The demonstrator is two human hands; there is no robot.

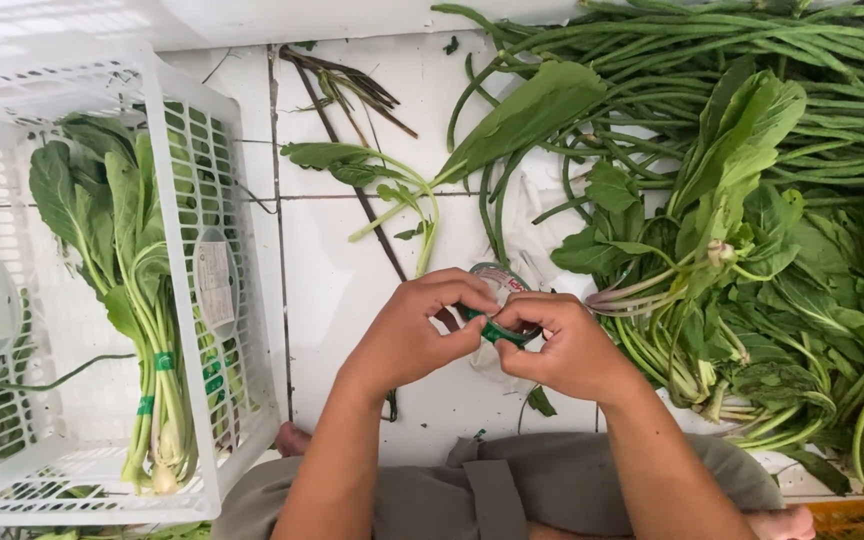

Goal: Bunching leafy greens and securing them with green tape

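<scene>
Over the tiled floor (352,290), both hands pinch a green tape roll (497,328): left hand (417,335), right hand (562,345), fingers closed, picking at its end. Next likely needs a loose strip for the greens (742,300).

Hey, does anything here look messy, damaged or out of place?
Only scraps stand out: wilted dark stems lie on the white tiled floor, apart from the fresh greens. Both hands, left hand and right hand, pinch a green tape roll.
</scene>
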